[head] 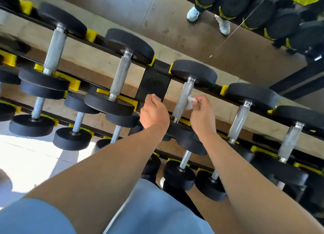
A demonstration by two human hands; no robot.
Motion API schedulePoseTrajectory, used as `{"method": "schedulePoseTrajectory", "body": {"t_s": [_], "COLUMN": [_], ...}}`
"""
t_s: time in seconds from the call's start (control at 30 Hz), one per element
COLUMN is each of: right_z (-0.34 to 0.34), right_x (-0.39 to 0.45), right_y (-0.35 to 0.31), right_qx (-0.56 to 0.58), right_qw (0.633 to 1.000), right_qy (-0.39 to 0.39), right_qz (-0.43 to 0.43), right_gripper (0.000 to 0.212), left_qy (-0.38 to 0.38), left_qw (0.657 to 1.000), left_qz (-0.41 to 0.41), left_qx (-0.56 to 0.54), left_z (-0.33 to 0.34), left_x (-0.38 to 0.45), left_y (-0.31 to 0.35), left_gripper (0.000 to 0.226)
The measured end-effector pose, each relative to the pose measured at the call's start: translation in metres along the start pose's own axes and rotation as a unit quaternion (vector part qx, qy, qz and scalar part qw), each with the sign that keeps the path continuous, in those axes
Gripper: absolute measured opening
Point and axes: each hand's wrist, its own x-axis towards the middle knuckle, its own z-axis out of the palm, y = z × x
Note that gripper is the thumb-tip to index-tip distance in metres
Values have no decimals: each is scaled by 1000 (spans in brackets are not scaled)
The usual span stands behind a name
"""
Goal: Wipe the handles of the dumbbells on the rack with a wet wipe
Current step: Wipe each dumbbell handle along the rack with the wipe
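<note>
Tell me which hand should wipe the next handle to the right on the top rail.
Right hand. It already pinches the wet wipe and sits beside that next handle; the left hand holds no wipe and lies farther away.

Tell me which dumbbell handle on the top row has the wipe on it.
The third handle from the left, just right of the rack's black upright. The right hand holds the white wipe against it; the other handles are bare.

Single head view, looking steeply down, close over rack [154, 79].
</note>
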Motion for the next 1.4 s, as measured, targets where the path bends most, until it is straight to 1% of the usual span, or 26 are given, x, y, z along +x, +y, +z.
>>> {"method": "schedulePoseTrajectory", "body": {"t_s": [0.03,0.1,0.17,0.27,0.37,0.4,0.43,0.47,0.53,0.57,0.6,0.63,0.73,0.77,0.83,0.93,0.97,1.07,1.1,1.23,1.33,1.4], "right_z": [-4,-7,-10,-21,-35,-40,-44,-48,-52,-52,-49,-44,-22,-18,-20,-29,-30,-17,-11,-6,-18,-21], "right_x": [-7,-13,-13,-12,-5,-1,3,8,21,25,26,26,7,1,-5,-6,-5,-3,-2,-4,0,4], "right_y": [6,14,19,11,2,1,2,3,6,7,6,4,-1,-2,-1,3,5,8,10,14,26,30], "right_qx": [-54,-143,-178,-188,-227,-217,-197,-174,-149,-147,-151,-161,-187,-190,-175,-66,-50,-61,-55,-31,19,64], "right_qw": [998,982,964,948,922,921,929,942,973,981,982,979,951,945,943,947,948,964,971,988,996,993], "right_qy": [-34,-123,-197,-250,-297,-305,-297,-268,-165,-122,-107,-123,-245,-265,-282,-314,-310,-255,-227,-136,-47,-29], "right_qz": [-22,-29,-30,-58,-99,-105,-105,-98,-61,-38,-18,-9,7,10,4,37,44,48,55,62,74,92], "right_gripper": [16,15,16,18,20,20,20,20,20,20,20,19,16,19,26,42,39,9,5,8,7,10], "left_qy": [0,1,-1,3,4,3,2,2,3,3,3,3,-1,-1,0,0,-2,0,0,-1,-3,-1], "left_qw": [1000,1000,1000,1000,1000,1000,1000,1000,1000,1000,1000,1000,1000,1000,1000,1000,1000,999,999,999,999,999], "left_qz": [1,3,3,-3,-8,-8,-8,-7,-7,-6,-5,-4,-2,-2,-3,-6,-6,-7,-6,-4,-3,-4], "left_qx": [3,6,7,11,10,9,8,7,7,7,9,12,20,22,25,27,28,33,33,34,31,34], "left_z": [0,0,0,1,2,2,2,2,2,2,2,2,2,3,3,3,3,3,4,3,4,4], "left_x": [0,0,0,1,2,2,2,2,1,2,2,2,3,3,4,4,3,3,3,4,5,5], "left_y": [0,0,0,0,0,0,-1,-1,-1,-1,-1,0,-1,-1,-1,-1,-1,-1,-1,-1,-2,-2], "left_gripper": [37,37,37,38,38,38,38,38,38,38,38,38,37,36,36,37,37,36,36,37,39,39]}}
